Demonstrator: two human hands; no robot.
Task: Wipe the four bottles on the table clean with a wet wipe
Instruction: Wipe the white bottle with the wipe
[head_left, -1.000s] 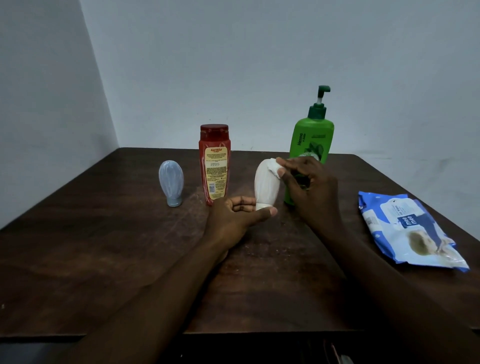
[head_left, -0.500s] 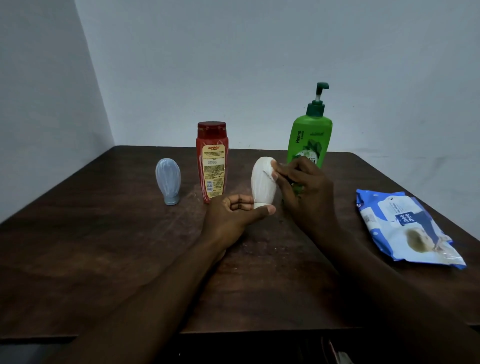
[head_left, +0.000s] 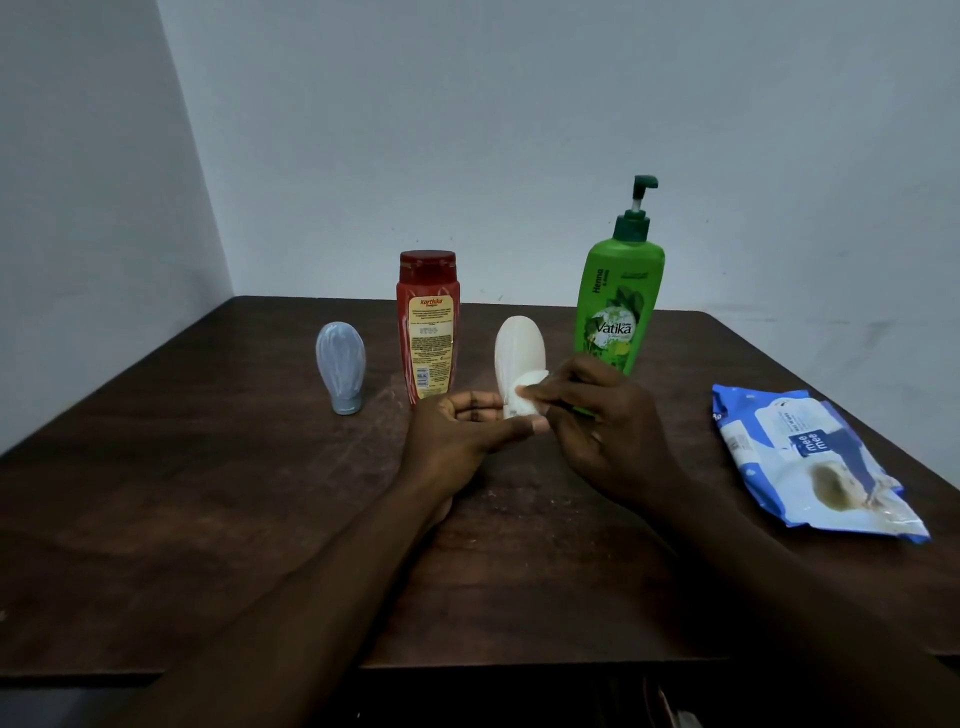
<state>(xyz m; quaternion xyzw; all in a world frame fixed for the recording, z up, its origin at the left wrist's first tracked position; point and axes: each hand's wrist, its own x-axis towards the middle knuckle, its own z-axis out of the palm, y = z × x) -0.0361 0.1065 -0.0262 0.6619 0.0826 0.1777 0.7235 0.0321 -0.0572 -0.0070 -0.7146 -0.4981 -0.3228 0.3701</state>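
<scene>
A small white bottle (head_left: 519, 348) stands cap-down at the middle of the dark wooden table (head_left: 208, 493). My left hand (head_left: 462, 431) grips its base, thumb across the front. My right hand (head_left: 602, 426) pinches a folded white wet wipe (head_left: 527, 397) against the bottle's lower right side. A pale blue bottle (head_left: 340, 366) stands cap-down at the left. Between it and the white one stands a red bottle (head_left: 427, 327). A tall green pump bottle (head_left: 618, 301) rises behind my right hand.
A blue and white wet wipe pack (head_left: 810, 462) lies flat on the right side of the table. Grey walls meet in a corner behind the table. The table's front edge runs under my forearms.
My right hand has slid the wipe down the white bottle from its top to near its base. The left hand has kept its hold on the base.
</scene>
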